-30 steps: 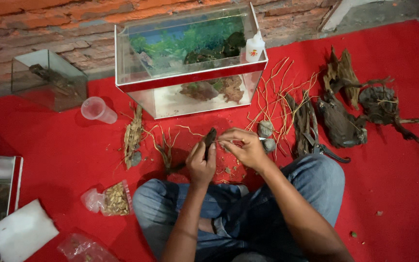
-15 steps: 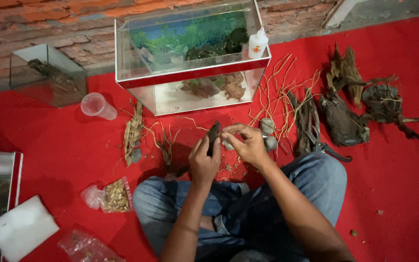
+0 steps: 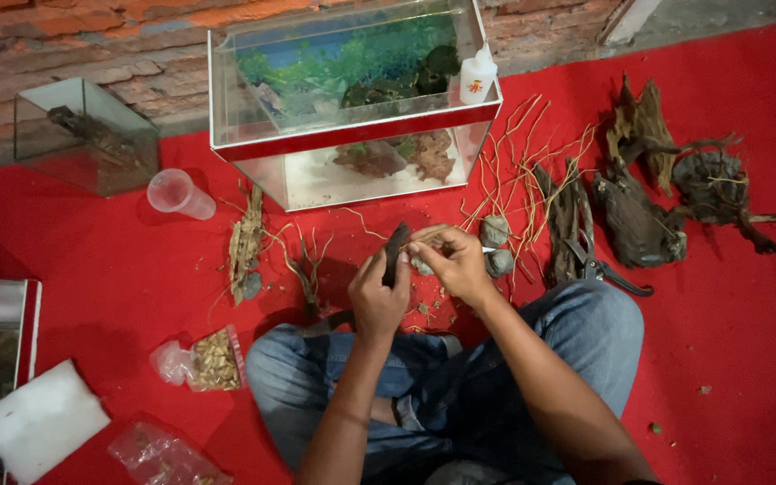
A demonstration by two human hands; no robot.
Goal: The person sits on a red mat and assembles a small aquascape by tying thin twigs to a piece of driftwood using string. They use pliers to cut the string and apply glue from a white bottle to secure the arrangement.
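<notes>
Driftwood is what the work turns on: a small dark piece of driftwood [image 3: 395, 252] stands upright in the left hand [image 3: 377, 301], whose fingers are curled shut around its lower end, in front of the person's crossed legs and just short of the big glass tank [image 3: 352, 135]. The right hand [image 3: 456, 265] is up against the top of that piece, thumb and forefinger pinched nearly closed; whether they nip a small grey stone, a thread or only the wood itself I cannot tell from here, the spot is too small and shadowed. To my eye the job wants the left hand held dead still as a vice, low over the red cloth [image 3: 92, 269] so anything dropped lands close, while the right does all the fine moving with its fingertips alone. A firm grip low down on the wood would leave the top free to work on. Two grey stones [image 3: 496, 244] lie just beside the right hand, and the cutters [image 3: 599, 268] rest near the right knee, both within easy reach. A white glue bottle [image 3: 478, 76] sits on the tank's rim, farther off; reaching for it would mean letting go with one hand. Thin pale roots [image 3: 523, 162] sprawl between tank and larger dark driftwood [image 3: 639, 216].
</notes>
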